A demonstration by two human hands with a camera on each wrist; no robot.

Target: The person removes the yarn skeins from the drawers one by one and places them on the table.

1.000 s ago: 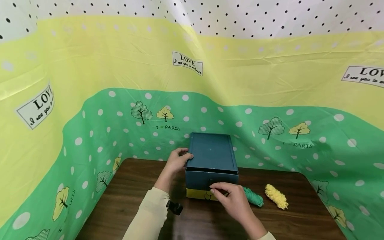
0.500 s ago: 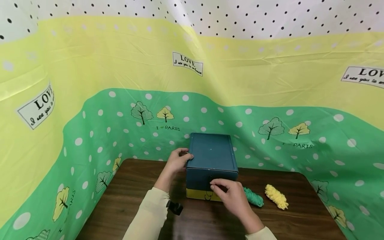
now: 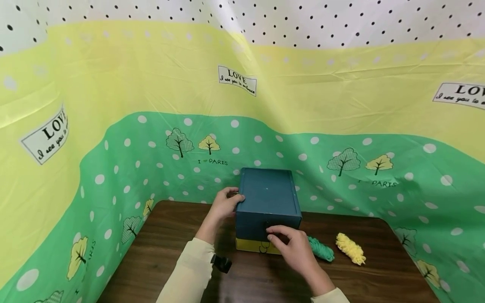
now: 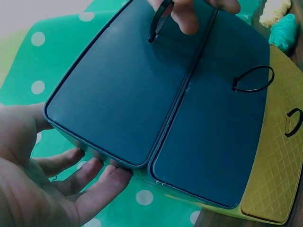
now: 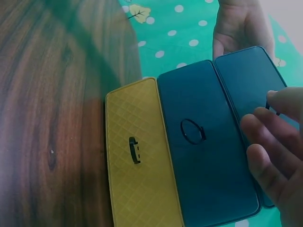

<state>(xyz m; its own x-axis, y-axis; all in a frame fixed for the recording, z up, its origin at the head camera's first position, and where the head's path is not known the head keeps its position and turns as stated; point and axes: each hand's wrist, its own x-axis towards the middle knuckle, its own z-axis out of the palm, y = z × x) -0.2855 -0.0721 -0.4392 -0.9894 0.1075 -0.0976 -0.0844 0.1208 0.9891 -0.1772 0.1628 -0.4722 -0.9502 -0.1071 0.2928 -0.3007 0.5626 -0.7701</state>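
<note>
A small chest of drawers stands on the table, with two dark blue drawers above a yellow drawer. Each front carries a black loop pull, as on the middle drawer. My left hand grips the chest's left side, thumb at its top edge; the left wrist view shows the fingers against the side wall. In front, my right hand pinches the top drawer's loop pull between thumb and finger. The top drawer sits flush with the chest, its inside hidden.
To the right of the chest lie a green yarn bundle and a yellow yarn bundle on the brown wooden table. A patterned green and yellow curtain hangs behind and around the table.
A second ago a dark gap showed above the top drawer's front; it has gone as the drawer slid in. My right hand moved slightly toward the chest. My left hand stayed in place.
</note>
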